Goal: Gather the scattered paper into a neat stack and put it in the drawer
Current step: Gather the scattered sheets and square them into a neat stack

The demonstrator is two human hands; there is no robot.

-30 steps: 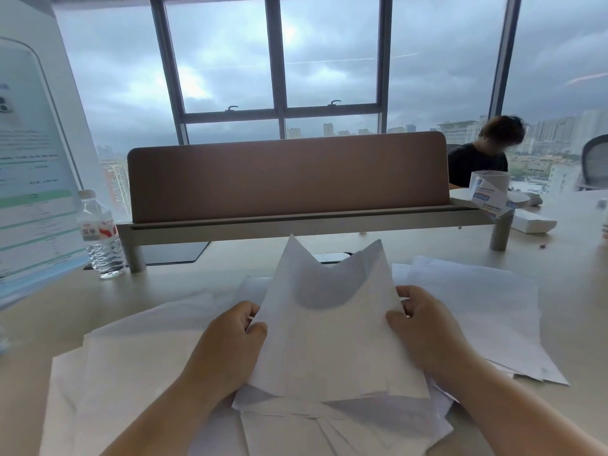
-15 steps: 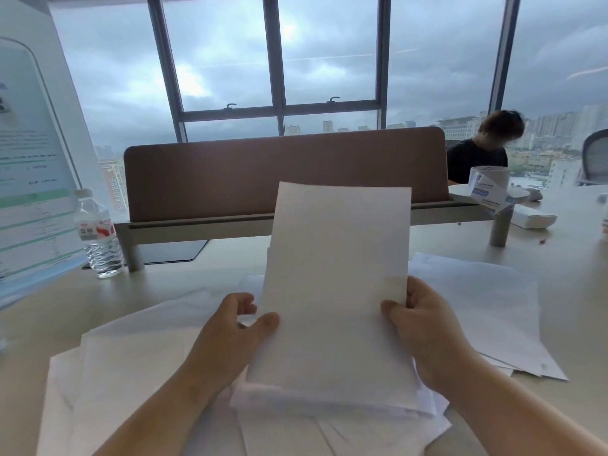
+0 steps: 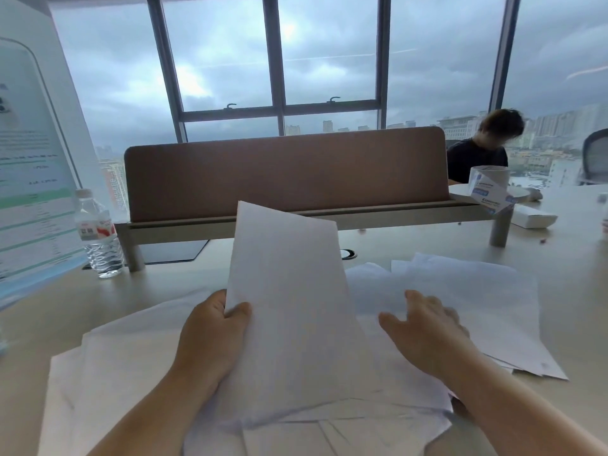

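On bench, gathering step: left hand (image 3: 214, 327) pinches the upright sheaf (image 3: 292, 311), right hand (image 3: 424, 324) spread over loose sheets (image 3: 477, 304); next, probably sweep these in.

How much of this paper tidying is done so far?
Early days. Done: a few sheets are gathered into a bundle, which the left hand grips upright by its edge. In hand: the right hand reaches, fingers open, toward loose sheets on the desk. Left: many sheets still lie scattered, nothing is squared up, and no drawer is in view.
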